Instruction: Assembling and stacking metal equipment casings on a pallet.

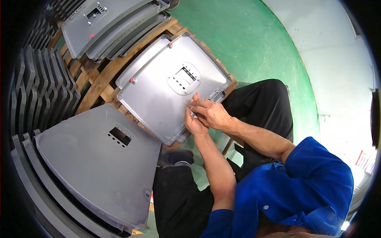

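Observation:
My left hand (193, 122) is cupped around a few small shiny metal parts (193, 114), too small to name exactly. Over it, my right hand (214, 114) reaches in from the right with its fingers closed and dipped into the left palm; what they pinch is hidden. Both hands hover above the near right edge of a light grey metal panel (154, 95). The panel has a rectangular cut-out with small holes around it, inside a rounded plate outline. Two red caps (171, 45) stand along its left side.
A wooden pallet (97, 89) bears the panel and a stack of similar grey panels (115, 27) farther back. To the left, another stack has a darker panel (95, 158) on top, and more bent panels (43, 87) stand in rows. My knees flank the work; the floor (226, 35) is green.

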`<state>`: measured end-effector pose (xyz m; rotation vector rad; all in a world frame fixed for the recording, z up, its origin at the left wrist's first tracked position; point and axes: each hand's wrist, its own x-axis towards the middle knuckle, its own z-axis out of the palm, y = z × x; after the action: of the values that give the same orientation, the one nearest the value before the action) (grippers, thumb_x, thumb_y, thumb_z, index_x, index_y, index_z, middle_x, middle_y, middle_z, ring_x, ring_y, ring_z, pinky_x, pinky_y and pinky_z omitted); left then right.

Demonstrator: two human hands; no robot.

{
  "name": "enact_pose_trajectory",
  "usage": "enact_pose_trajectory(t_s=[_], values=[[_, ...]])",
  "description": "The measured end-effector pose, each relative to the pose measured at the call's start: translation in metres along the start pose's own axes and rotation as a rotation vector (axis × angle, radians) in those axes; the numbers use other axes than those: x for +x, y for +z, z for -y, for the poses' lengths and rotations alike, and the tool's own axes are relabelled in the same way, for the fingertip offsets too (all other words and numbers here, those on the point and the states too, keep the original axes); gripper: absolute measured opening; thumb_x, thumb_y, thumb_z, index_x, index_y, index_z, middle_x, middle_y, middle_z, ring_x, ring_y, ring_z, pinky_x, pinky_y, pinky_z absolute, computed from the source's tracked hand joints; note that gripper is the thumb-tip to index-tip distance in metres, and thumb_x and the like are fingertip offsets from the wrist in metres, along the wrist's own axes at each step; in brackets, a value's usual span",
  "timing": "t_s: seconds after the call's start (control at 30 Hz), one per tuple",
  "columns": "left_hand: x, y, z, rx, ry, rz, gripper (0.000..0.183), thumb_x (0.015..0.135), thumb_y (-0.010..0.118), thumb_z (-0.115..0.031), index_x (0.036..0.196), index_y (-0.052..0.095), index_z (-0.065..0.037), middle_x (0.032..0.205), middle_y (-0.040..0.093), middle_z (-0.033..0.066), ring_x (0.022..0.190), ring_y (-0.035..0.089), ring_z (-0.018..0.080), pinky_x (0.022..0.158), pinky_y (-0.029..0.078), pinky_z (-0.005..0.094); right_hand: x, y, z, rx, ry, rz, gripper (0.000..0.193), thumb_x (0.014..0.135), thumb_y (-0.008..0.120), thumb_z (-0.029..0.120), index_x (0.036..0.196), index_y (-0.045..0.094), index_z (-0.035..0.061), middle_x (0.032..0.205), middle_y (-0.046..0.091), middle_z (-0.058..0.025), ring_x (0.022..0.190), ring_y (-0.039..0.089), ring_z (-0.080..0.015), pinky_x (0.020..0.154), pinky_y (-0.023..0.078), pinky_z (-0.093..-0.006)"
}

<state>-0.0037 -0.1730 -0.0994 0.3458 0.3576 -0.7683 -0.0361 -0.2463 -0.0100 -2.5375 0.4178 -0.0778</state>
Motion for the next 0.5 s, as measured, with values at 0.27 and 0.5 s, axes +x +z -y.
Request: enact_pose_trajectory(t_s=[0.27, 0.5], values=[[-0.002, -0.021, -0.004, -0.152, 0.041, -0.188, 0.027, 0.101, 0.041, -0.026, 0.094, 0.055, -0.004, 0.100, 0.062, 0.0111, 0.110, 0.056, 0.0306, 0.094, 0.048, 0.0402, -0.014, -0.008, -0.042, 0.299, 0.407, -0.184, 0.016, 0.079, 0.066, 0.006, 0.093, 0.070, -0.0011, 0.089, 0.068, -0.0193, 0.081, 0.066, -0.0344, 0.074, 0.053, -0.0364], [-0.009, -0.038, 0.000, -0.230, 0.038, -0.215, 0.024, 0.100, 0.045, -0.024, 0.087, 0.053, -0.005, 0.088, 0.057, 0.0083, 0.091, 0.057, 0.0251, 0.075, 0.050, 0.0343, -0.043, 0.029, -0.125, 0.131, 0.574, -0.264, 0.018, 0.079, 0.066, 0.007, 0.095, 0.070, -0.0006, 0.091, 0.067, -0.0207, 0.086, 0.066, -0.0360, 0.078, 0.052, -0.0395]])
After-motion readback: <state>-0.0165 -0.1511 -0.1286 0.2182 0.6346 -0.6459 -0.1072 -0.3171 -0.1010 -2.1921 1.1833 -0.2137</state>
